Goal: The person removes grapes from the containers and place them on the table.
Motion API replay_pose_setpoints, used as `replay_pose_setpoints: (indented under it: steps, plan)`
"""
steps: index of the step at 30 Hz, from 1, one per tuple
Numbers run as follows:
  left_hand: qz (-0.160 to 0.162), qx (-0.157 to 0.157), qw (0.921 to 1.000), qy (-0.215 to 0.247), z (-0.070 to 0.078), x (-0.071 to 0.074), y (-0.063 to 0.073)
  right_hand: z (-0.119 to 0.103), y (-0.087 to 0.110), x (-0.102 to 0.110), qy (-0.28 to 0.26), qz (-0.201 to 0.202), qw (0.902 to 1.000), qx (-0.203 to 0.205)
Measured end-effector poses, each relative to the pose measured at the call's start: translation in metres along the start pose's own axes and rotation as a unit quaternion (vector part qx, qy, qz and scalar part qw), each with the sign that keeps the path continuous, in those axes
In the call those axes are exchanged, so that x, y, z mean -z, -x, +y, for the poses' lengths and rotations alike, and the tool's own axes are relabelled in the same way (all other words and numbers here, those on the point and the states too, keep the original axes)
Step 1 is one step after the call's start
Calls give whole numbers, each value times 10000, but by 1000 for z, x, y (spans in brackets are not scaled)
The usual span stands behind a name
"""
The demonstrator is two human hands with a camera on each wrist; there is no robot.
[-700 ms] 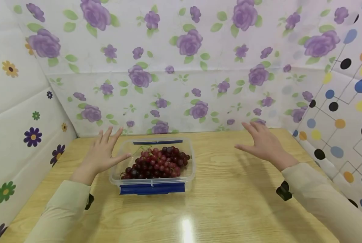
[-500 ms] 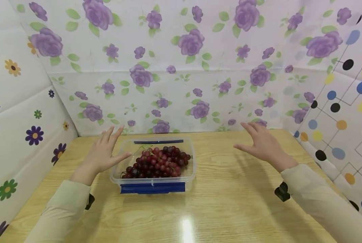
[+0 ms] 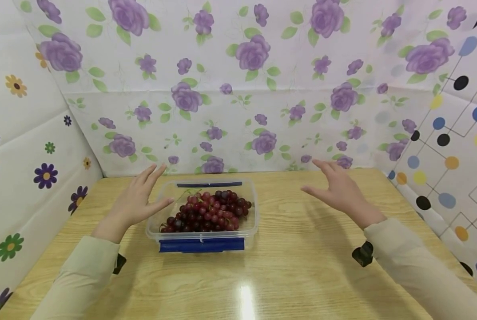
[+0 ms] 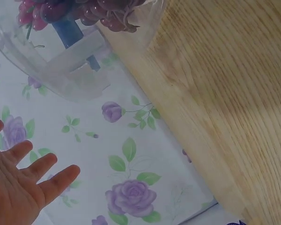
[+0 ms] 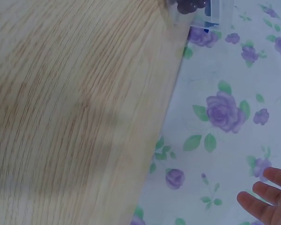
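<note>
A clear plastic food container (image 3: 201, 234) with blue side clips stands on the table, left of the middle, with no lid on it. Bunches of red grapes (image 3: 208, 213) lie inside, a green stem showing at their back left. My left hand (image 3: 136, 202) is spread just left of the container, its thumb overlapping the left rim in the head view. Well to the container's right, my right hand (image 3: 340, 191) hovers over the table with fingers extended and thumb apart. Neither hand holds anything. In the left wrist view the container (image 4: 79, 51) appears beyond the spread fingers.
The wooden table (image 3: 294, 266) ends at a back wall covered in purple-flower cloth (image 3: 238, 111). Side walls of flowered cloth (image 3: 34, 146) and dotted cloth (image 3: 446, 155) close in left and right. A black wrist device (image 3: 363, 254) sits under the right sleeve.
My right hand has moved slightly to the left, toward the container. The left hand has barely moved, and the container and grapes stay put.
</note>
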State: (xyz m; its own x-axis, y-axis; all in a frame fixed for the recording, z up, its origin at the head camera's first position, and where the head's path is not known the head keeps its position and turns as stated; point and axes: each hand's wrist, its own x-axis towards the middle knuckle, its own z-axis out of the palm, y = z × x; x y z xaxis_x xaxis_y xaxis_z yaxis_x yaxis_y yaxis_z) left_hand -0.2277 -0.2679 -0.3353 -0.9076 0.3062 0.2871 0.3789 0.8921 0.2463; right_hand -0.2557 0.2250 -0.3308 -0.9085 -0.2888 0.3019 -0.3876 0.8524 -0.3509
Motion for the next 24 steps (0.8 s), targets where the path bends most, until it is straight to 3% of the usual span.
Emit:
replay_pose_setpoints:
  steps: [9, 16, 24]
  plan:
    - [-320, 164, 9965, 756, -5, 0, 1, -16, 3, 2, -237, -355, 9991, -18]
    - [-297, 140, 9954, 901, -7, 1, 1, -26, 3, 4, -343, -365, 9987, 95]
    - [-501, 397, 9925, 1043, -7, 3, 2, -34, 1, 4, -526, -331, 9977, 258]
